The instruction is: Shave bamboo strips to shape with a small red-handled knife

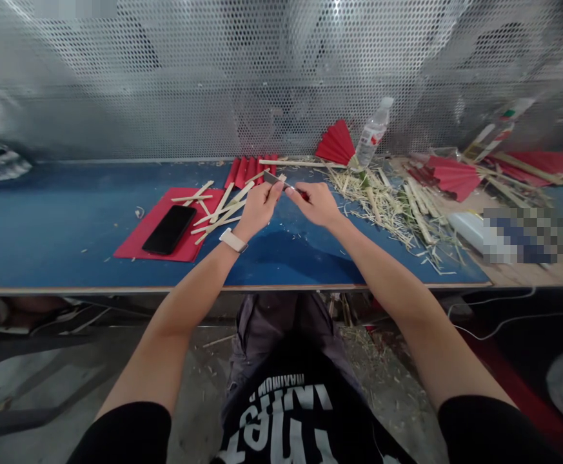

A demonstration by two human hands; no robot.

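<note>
My left hand [258, 207] is closed on a thin bamboo slat [272, 178] held above the blue table [59, 225]. My right hand [314, 202] is closed on a small red-handled blade [295, 189] whose tip meets the slat's end. A watch [233, 240] sits on my left wrist. Just left of my hands, loose bamboo slats [218, 211] lie on a red paper sheet [138, 240]. A black phone [169, 229] rests on that sheet.
Folded red paper fans [250, 169] lie behind my hands, an opened one [336, 143] beside a plastic bottle [373, 133]. Bamboo shavings and sticks [397, 206] cover the right side. More red fans [450, 175] lie farther right. A perforated metal screen [213, 71] backs the table.
</note>
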